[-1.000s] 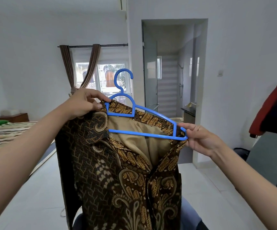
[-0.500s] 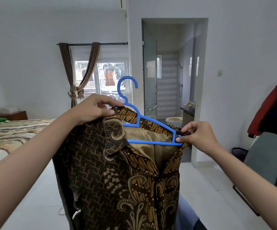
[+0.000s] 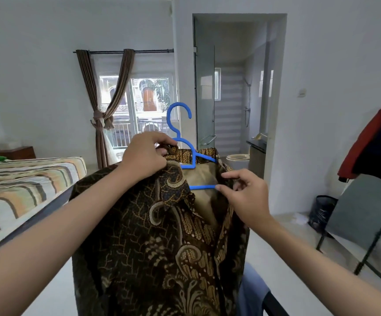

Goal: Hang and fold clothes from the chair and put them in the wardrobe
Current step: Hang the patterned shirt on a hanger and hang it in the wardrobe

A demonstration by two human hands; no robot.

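1. You hold a brown batik shirt (image 3: pixel 153 242) up in front of you, in the middle of the view, with a blue hanger (image 3: pixel 186 151) inside its neck opening.
2. Your left hand (image 3: pixel 145 156) is closed on the shirt's collar at the left shoulder, fingers pinched on the cloth just beside the hanger's neck.
3. Your right hand (image 3: pixel 245 197) pinches the right end of the hanger's lower bar together with the shirt edge; thumb and forefinger are narrow, the other fingers curled.
4. The hanger's hook stands clear above the collar, upright, opening to the right. The left arm of the hanger is hidden under cloth; the right arm shows only in part.
5. The shirt front hangs open, tan lining visible between the two hands. The lower hem runs out of view at the near edge.
6. Left: a bed (image 3: pixel 23 185) with a striped cover. Far left of centre: a window (image 3: pixel 139 110) with a tied brown curtain (image 3: pixel 102 124).
7. Far centre: an open doorway (image 3: pixel 239 87) to a bathroom, toilet (image 3: pixel 237 159) visible.
8. Right: a red and dark garment (image 3: pixel 376 151) hangs at the frame edge, above a grey panel on black legs; a dark bin (image 3: pixel 322 212) stands near the wall.
9. Near bottom right of the shirt: blue cloth (image 3: pixel 251 293), partly hidden.
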